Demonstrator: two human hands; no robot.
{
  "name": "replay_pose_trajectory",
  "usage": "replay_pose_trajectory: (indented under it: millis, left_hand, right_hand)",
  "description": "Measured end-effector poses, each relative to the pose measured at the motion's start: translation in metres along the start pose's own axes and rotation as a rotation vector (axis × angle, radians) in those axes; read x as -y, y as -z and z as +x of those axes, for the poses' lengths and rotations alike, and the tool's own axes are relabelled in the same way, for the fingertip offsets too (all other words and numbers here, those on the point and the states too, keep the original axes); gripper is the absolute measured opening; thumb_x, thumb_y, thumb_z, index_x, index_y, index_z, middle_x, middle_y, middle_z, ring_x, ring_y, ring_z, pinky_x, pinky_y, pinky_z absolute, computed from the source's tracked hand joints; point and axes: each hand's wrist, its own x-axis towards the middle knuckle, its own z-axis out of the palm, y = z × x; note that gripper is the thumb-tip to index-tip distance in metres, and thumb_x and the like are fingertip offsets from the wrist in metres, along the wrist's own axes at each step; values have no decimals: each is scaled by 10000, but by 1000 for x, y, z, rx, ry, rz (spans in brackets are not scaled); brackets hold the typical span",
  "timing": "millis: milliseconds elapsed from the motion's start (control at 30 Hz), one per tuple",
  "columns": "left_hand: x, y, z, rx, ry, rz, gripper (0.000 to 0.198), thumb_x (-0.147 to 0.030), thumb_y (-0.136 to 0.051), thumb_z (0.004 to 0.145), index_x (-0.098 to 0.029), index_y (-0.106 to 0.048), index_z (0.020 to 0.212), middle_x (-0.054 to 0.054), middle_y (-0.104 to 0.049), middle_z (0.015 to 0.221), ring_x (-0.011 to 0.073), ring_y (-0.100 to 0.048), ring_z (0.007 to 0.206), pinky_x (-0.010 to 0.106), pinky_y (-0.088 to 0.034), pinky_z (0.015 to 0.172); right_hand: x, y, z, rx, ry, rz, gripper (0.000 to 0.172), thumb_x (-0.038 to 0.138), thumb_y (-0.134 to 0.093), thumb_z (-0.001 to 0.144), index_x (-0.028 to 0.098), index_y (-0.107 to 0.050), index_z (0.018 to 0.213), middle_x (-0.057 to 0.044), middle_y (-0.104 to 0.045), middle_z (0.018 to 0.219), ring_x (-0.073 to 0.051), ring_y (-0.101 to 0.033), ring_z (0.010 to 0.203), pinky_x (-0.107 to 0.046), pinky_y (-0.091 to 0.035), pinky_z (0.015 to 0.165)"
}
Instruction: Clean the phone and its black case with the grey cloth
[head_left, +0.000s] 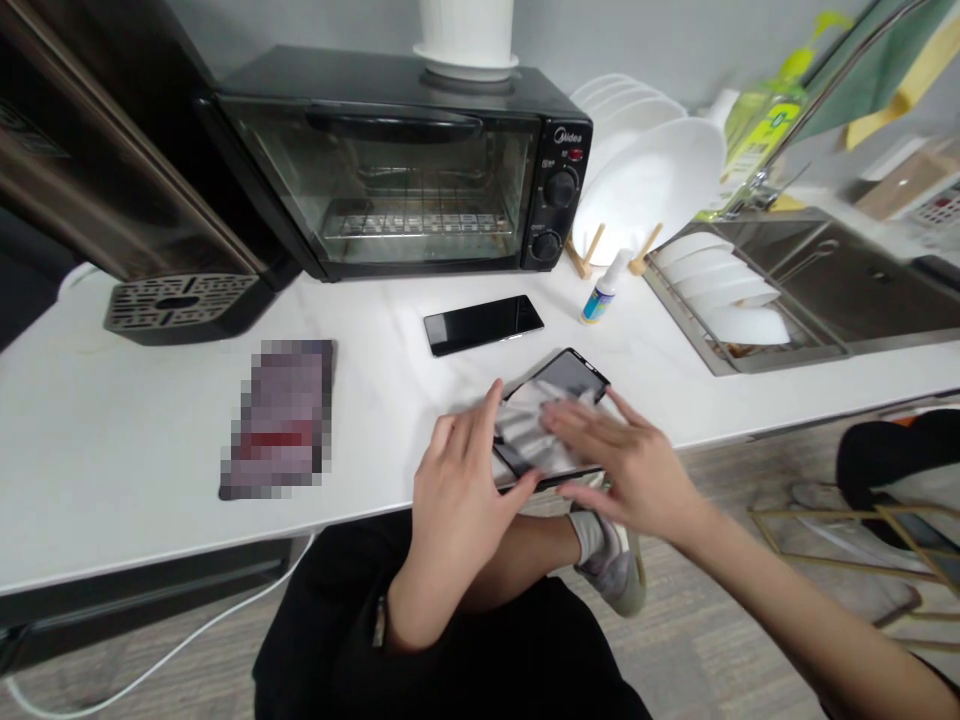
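Note:
At the counter's front edge lies a flat dark rectangular device [574,374] with a black border and a small pale slot at its far end; I cannot tell its exact kind. My left hand [459,475] holds it by the left and near edges, thumb and fingers apart around its corner. A crumpled white wipe [521,418] covers much of its face. My right hand [626,455] presses the wipe down, its fingers smeared by motion. Behind the device lies a black smartphone [484,325], and right of that stands a small white spray bottle [601,290] with a blue label.
A black toaster oven [405,180] stands at the back, with white plates [649,180] in a rack beside it. The sink [840,270] holds bowls [720,285] at right. A pixelated flat item [281,415] lies left, near a drip tray [180,305].

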Motion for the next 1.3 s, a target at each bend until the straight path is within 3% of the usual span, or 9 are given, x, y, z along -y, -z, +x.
replay_pose_trajectory:
  millis: [100,233,400,533,700,833,1000,1133,1300]
  left_hand:
    - [0,0,0,4,6,-10,961,-421,-814,854,-207,-284,1627,110,-680,1374,320,-593,1211,461,-537,1039]
    - [2,1,-1,17,0,-12,998,-365,-829,837,-218,-252,1638,119,-639,1435,323,-584,1217,448,-541,1030]
    - [2,1,-1,-1,-14,-11,958,-420,-807,859,-203,-277,1627,119,-680,1367,325,-594,1196,457,-540,1024]
    - [1,1,0,11,-14,-12,1016,-354,-853,812,-205,-270,1631,122,-656,1409,317,-592,1192,427,-537,1024]
    - [1,2,-1,21,2,-25,996,-423,-836,833,-202,-275,1626,108,-684,1359,316,-586,1202,448,-525,1039]
    - [2,2,-1,47,-9,-39,1081,-341,-888,776,-215,-244,1635,103,-643,1442,318,-576,1214,436,-527,1043]
    - [2,1,-1,15,-4,-22,1016,-453,-846,820,-211,-277,1626,109,-681,1372,327,-592,1199,452,-530,1030]
    - [3,0,-1,42,-5,-18,1047,-376,-870,797,-209,-263,1634,108,-643,1439,323,-580,1202,443,-534,1030]
    - [2,0,-1,10,-17,-22,995,-433,-841,824,-198,-296,1622,109,-678,1376,311,-589,1193,442,-527,1045]
  right_hand:
    - [1,-1,3,-69,-122,-77,671,615,-490,1031,165,-519,1527,-140,-579,1534,-335,-572,1418,-674,-292,1260]
    - [12,0,9,32,74,72,813,749,-474,972,145,-534,1513,-137,-573,1539,-313,-557,1436,-604,-313,1280]
    - [12,0,14,-55,-117,-38,711,658,-487,1016,157,-530,1518,-152,-580,1529,-344,-550,1437,-674,-308,1254]
    - [12,1,13,63,121,100,764,723,-505,976,162,-558,1493,-115,-583,1535,-295,-548,1445,-572,-369,1260]
    - [0,1,9,-58,-83,-37,557,501,-543,1041,189,-555,1502,-122,-625,1492,-323,-582,1409,-645,-373,1233]
    - [1,2,2,89,155,123,692,596,-599,987,200,-500,1546,-92,-585,1539,-293,-538,1452,-573,-374,1263]
    - [0,3,1,-41,-53,-1,581,526,-538,1038,217,-521,1529,-109,-609,1511,-331,-547,1438,-670,-348,1240]
    - [13,1,7,64,149,130,774,720,-492,982,166,-522,1521,-114,-589,1531,-304,-524,1464,-597,-329,1279]
    - [10,-2,12,-49,-67,-20,632,586,-494,1041,190,-514,1533,-127,-581,1535,-341,-514,1466,-658,-330,1254]
